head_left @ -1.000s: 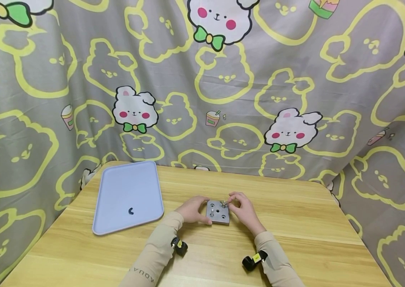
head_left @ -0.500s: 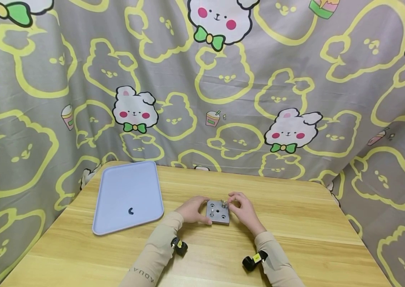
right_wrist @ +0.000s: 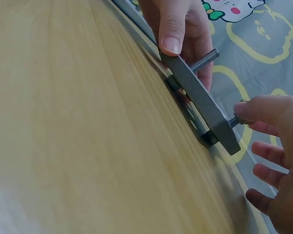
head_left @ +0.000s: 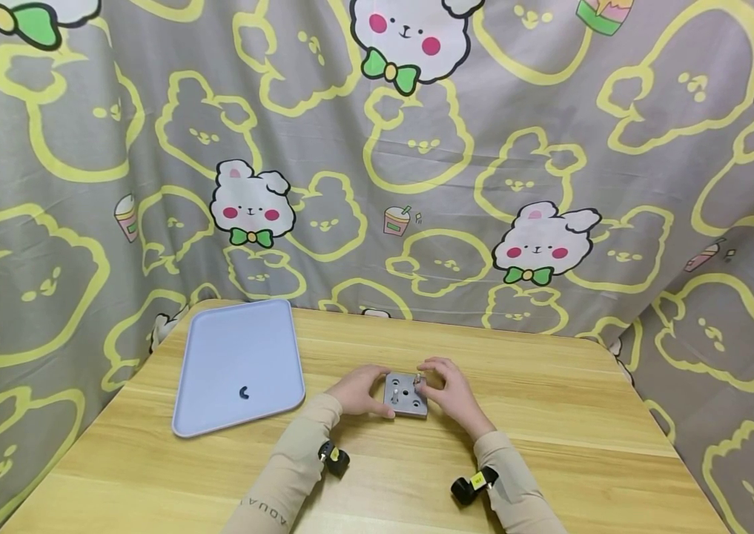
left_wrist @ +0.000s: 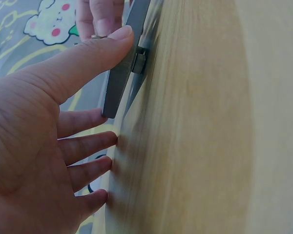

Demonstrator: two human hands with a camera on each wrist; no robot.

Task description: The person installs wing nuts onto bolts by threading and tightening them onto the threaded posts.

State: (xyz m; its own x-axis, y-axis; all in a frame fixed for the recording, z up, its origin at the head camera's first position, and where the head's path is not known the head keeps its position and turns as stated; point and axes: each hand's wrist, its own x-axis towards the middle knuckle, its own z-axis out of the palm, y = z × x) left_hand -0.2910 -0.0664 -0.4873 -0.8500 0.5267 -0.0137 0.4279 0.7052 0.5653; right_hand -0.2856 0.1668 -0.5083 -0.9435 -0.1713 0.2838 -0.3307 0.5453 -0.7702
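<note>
A grey square metal plate with several holes lies low over the wooden table. My left hand grips its left side, thumb on the near edge and index finger at the far corner. In the right wrist view, a threaded bolt sticks up through the plate, its head below. A second bolt rises near the other end, topped by a small nut mostly covered by fingers. My right hand pinches that nut between thumb and index finger; the other fingers are spread apart.
A light blue tray lies at the left of the table, with a small dark curved piece in it. A patterned curtain hangs behind and at both sides. Each wrist wears a black camera.
My right thumb has moved left across the bolt and index finger has shifted slightly, as the nut turns. My left hand and the plate stay in place.
</note>
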